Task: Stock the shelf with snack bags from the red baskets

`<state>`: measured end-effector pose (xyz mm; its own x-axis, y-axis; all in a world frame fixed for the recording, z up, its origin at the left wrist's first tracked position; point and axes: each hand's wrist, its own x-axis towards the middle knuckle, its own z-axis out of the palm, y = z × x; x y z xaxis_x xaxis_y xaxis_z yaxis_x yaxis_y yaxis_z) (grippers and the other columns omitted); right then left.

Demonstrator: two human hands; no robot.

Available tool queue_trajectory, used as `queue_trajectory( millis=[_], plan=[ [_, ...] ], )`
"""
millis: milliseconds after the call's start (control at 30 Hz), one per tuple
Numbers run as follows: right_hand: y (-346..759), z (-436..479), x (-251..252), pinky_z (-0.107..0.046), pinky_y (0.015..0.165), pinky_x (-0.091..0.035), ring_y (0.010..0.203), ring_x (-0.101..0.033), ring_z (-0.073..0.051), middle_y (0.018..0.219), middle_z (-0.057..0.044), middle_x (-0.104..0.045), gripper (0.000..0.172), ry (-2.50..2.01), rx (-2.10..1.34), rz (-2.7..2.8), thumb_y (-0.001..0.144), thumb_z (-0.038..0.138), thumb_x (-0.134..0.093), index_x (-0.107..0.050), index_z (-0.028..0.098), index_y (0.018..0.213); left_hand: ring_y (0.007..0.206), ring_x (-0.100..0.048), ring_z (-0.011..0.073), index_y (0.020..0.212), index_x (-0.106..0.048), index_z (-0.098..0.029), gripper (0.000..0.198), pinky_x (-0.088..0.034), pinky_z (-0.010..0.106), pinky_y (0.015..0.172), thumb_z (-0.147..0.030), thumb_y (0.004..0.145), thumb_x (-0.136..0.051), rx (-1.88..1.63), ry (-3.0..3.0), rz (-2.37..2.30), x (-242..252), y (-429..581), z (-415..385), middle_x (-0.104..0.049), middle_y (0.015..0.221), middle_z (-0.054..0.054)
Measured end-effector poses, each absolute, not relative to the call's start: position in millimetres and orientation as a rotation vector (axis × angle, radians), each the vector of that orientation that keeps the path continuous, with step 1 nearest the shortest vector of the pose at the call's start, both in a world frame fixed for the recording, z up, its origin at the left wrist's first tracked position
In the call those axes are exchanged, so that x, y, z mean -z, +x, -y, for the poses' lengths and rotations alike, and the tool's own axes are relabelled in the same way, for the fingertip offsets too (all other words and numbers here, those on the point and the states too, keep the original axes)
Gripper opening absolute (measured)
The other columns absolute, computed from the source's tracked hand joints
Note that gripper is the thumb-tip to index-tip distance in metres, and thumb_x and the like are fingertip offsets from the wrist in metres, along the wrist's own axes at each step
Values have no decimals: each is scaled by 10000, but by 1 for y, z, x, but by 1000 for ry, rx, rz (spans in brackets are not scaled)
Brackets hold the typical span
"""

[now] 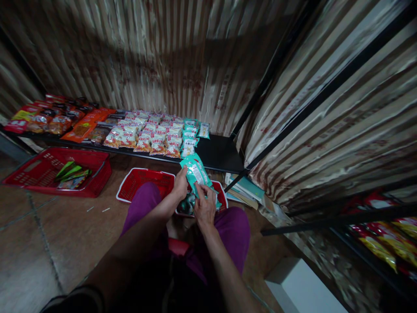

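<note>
We see the person sitting low, with knees in purple trousers, in front of a low black shelf [218, 152]. Both hands are raised together over the lap and both are closed on the same teal snack packet [196, 173]. The left hand [181, 183] grips the packet at its left edge, with the fingers wrapped behind it. The right hand [204, 208] holds the lower part of the packet, with the thumb and fingers pinching on its front. The packet is tilted, its upper end pointing toward the shelf, and it is above a small red basket [140, 182] that stands on the floor just before the knees. In this basket, under the hands, we can see more teal packets [188, 203], but how many we cannot tell.

On the shelf lie rows of snack bags: a column of teal packets [190, 134] near the bare end of the shelf, then white and orange bags [150, 137], and further left orange and red bags [61, 117]. A bigger red basket [48, 171] stands on the tiled floor at the left, with some green packets [71, 173] inside. A striped curtain [163, 56] hangs behind the shelf. At the right, another shelf holds yellow and red bags [384, 243], and a white box [299, 282] is on the floor near it.
</note>
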<state>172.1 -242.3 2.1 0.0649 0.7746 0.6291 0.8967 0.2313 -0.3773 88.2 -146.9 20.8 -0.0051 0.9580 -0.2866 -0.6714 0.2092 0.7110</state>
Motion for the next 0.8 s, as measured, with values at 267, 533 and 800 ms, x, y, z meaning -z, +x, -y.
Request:
queue_trajectory(
  millis=[267, 533, 800],
  plan=[
    [176, 248, 1, -459, 986, -388, 1137, -500, -220, 1193, -88, -568, 351, -1381, -13, 1539, 808, 147, -433, -634, 217, 1088, 766, -644, 167, 882, -653, -143, 374, -474, 266, 753, -479, 720, -682, -1385, 419, -813, -26, 85, 146, -686, 771, 33],
    [173, 234, 11, -381, 876, -490, 1045, -577, -209, 1220, -122, -553, 619, -1440, -574, 695, 711, 427, -650, -469, 190, 1254, 798, -655, 178, 953, -645, -145, 404, -487, 279, 768, -509, 781, -607, -1334, 476, -874, -26, 84, 147, -704, 818, 51],
    [177, 229, 2, -222, 659, -537, 712, -646, -106, 855, 8, -692, 371, -1102, -1081, 263, 535, 340, -804, -628, 203, 832, 779, -663, 191, 908, -638, -145, 410, -498, 295, 745, -525, 754, -619, -1298, 509, -922, -24, 83, 146, -699, 771, 52]
  ],
)
